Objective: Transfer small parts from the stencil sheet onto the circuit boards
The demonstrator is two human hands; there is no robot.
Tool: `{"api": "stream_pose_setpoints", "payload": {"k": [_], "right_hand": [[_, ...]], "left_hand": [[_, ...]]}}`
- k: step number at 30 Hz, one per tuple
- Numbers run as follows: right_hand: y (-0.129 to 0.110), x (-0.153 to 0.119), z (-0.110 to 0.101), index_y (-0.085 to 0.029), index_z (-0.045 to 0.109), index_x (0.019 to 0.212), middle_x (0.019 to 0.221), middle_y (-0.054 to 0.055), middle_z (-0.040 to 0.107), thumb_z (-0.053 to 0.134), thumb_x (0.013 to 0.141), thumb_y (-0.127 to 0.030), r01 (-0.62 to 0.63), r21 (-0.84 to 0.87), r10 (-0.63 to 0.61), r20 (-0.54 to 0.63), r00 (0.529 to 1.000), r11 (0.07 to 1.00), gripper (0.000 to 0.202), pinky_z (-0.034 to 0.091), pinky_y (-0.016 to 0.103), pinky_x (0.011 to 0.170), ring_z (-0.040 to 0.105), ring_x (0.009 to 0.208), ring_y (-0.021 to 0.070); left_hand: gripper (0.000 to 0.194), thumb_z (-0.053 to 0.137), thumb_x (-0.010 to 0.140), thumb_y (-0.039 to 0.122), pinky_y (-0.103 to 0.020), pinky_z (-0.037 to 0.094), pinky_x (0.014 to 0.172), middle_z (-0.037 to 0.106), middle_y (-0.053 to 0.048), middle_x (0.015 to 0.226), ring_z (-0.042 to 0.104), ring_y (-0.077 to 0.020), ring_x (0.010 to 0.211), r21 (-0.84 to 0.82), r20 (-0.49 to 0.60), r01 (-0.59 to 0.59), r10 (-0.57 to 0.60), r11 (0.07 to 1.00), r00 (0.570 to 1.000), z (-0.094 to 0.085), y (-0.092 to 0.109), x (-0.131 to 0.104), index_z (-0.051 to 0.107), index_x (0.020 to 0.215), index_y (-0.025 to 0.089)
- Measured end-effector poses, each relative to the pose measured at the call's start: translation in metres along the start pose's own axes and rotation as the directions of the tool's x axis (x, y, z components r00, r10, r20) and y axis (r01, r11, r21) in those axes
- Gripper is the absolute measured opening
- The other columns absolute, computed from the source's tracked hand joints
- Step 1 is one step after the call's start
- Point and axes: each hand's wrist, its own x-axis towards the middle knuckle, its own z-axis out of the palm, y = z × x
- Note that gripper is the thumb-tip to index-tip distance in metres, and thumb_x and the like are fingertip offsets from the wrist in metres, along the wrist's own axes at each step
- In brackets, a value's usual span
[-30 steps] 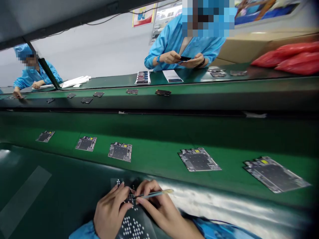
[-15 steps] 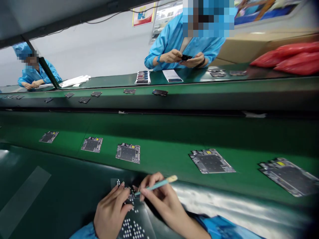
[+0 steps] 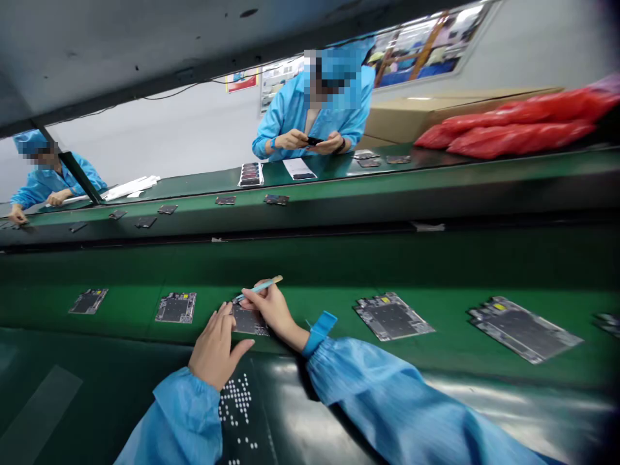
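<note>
1. Lying nearest, at the bench edge, a dark sheet of white dots [image 3: 239, 403] is sitting between the two blue sleeves; most dots near its top are present, with fewer lower down.
2. Resting just beyond it, the left hand [image 3: 216, 349] is lying flat, fingers spread, its fingertips touching the near edge of the circuit board [image 3: 249, 321]; it is gripping nothing.
3. Reaching onto the green conveyor belt [image 3: 310, 303], the right hand [image 3: 271, 309] is pinching a slim teal tool [image 3: 259, 287] between thumb and fingers, its point angled down toward the board's far left corner; whether a dot is riding on the tip cannot be told.
4. Judging progress: the board is on the belt under both hands, so work on it appears to be under way and not yet finished.
5. Sitting on the same belt, two boards on the left [image 3: 175, 307] and two boards on the right [image 3: 393, 316] are lying flat, well apart.
6. Working farther off, across a second belt with small dark parts [image 3: 276, 199], one co-worker [image 3: 314, 110] is holding a small dark item in both hands; another co-worker [image 3: 43, 184] is at far left.
7. Lying at far right, red bags [image 3: 513, 129] are resting beside a cardboard box [image 3: 436, 106].
</note>
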Motion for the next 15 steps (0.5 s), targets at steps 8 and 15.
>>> {"api": "stream_pose_setpoints", "payload": {"k": [8, 15], "right_hand": [[-0.004, -0.002, -0.012, -0.022, 0.048, 0.075, 0.053, -0.002, 0.069, 0.076, 0.062, -0.034, 0.027, -0.099, -0.032, -0.049, 0.998, 0.995, 0.034, 0.059, 0.033, 0.054, 0.072, 0.055, 0.0248], [-0.013, -0.006, -0.023, -0.023, 0.048, 0.072, 0.051, -0.003, 0.068, 0.077, 0.061, -0.031, 0.047, -0.107, -0.053, -0.060, 0.997, 0.993, 0.031, 0.057, 0.032, 0.052, 0.070, 0.052, 0.0222]], "left_hand": [[0.010, 0.050, 0.088, 0.029, -0.036, 0.055, 0.080, 0.052, -0.012, 0.131, 0.060, -0.0228, 0.108, -0.036, 0.021, 0.021, -0.021, 0.999, 1.000, 0.001, 0.005, 0.009, 0.042, 0.085, 0.023], [0.008, 0.048, 0.089, 0.025, -0.036, 0.052, 0.086, 0.057, -0.011, 0.124, 0.057, -0.0213, 0.113, -0.037, 0.006, -0.045, 0.046, 0.998, 0.999, 0.005, 0.011, 0.016, 0.041, 0.085, 0.023]]}}
